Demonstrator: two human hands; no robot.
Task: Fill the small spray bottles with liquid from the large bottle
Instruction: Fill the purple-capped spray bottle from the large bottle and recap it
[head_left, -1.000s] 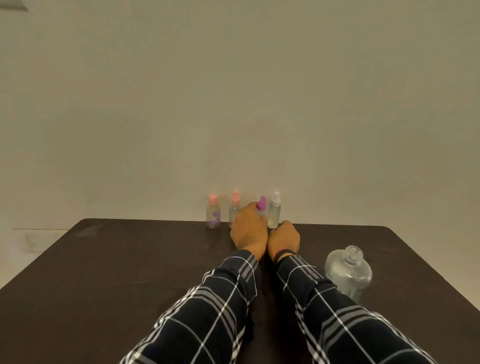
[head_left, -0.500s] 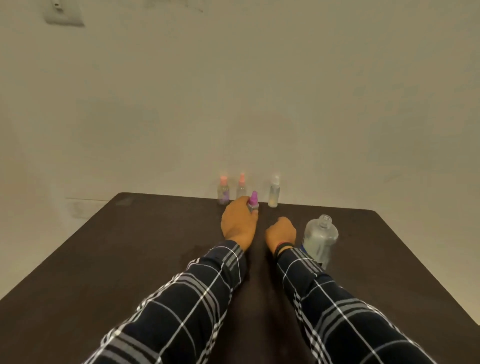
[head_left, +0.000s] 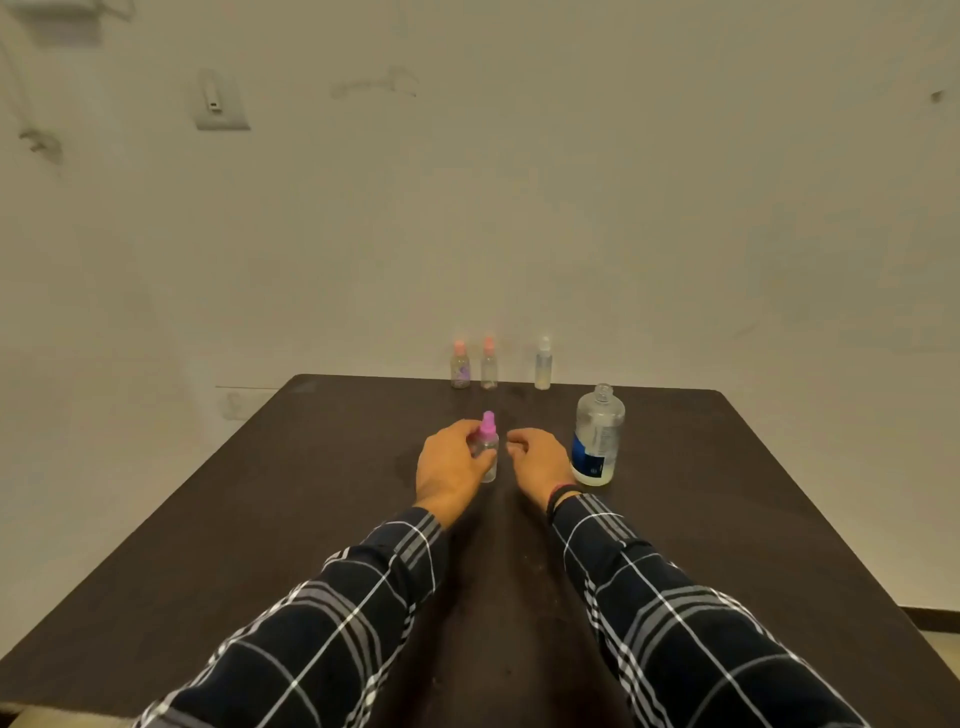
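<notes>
Just left of centre, the left hand (head_left: 449, 470) grips the purple-capped spray bottle (head_left: 488, 441), its cap on. Beside it, the right hand (head_left: 537, 462) is loosely curled and empty. Further right the large bottle (head_left: 597, 436) stands uncapped, and with three small bottles (head_left: 489, 366) capped above centre, filling seems barely begun.

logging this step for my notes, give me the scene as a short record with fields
left hand: grips purple-capped spray bottle, upright, cap on
right hand: loosely curled, holds nothing
large bottle: upright, uncapped, right of right hand
far edge of table: pink-capped bottle, second pink-capped bottle, white-capped bottle
</notes>
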